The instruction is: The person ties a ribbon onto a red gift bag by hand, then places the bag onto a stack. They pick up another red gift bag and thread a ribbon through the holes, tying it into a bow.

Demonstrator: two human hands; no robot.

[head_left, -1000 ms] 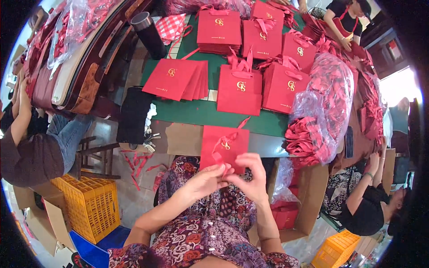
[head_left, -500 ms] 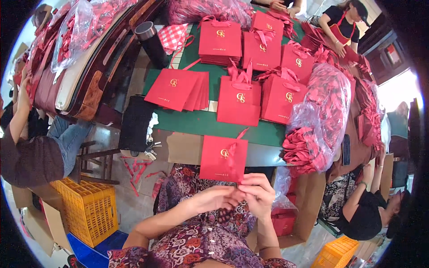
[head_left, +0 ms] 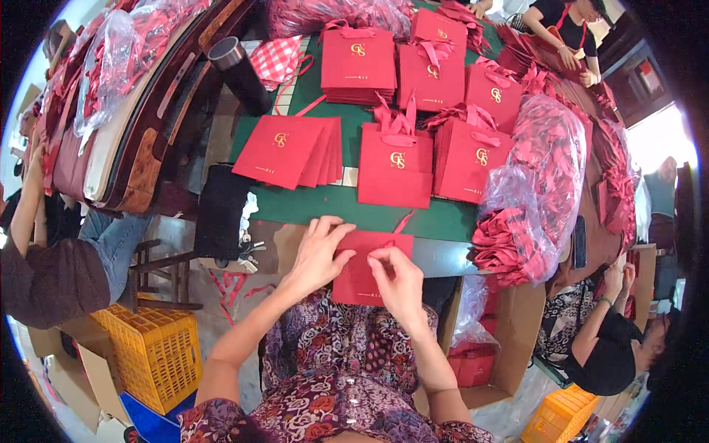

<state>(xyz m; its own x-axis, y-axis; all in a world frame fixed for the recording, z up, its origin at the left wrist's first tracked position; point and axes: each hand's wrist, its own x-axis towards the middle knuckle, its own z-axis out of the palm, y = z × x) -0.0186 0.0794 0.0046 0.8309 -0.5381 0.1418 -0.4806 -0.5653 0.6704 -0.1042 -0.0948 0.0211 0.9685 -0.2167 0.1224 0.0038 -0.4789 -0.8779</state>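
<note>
A red paper gift bag [head_left: 358, 286] with a gold emblem lies flat at the near edge of the table, directly before me. A short red ribbon end [head_left: 403, 221] sticks up past its top edge. My left hand [head_left: 319, 255] rests at the bag's upper left corner, thumb and forefinger spread apart. Over the bag's right half, my right hand [head_left: 397, 284] has its thumb and fingertips pinched together where the ribbon runs down from the top edge. The part between those fingertips is mostly hidden, as is the emblem.
Beyond are stacked red bags [head_left: 395, 166] and fanned bags [head_left: 284, 151] on a green mat [head_left: 295, 213]. A clear plastic sack of ribboned bags [head_left: 546, 155] stands right, a black tumbler [head_left: 244, 77] far left. A carton [head_left: 509, 347] and yellow crate [head_left: 151, 354] flank me. Co-workers sit around.
My hands have parted from near the bag's bottom edge. The left moved up and left to the top corner; the right moved up over the bag's face to the ribbon.
</note>
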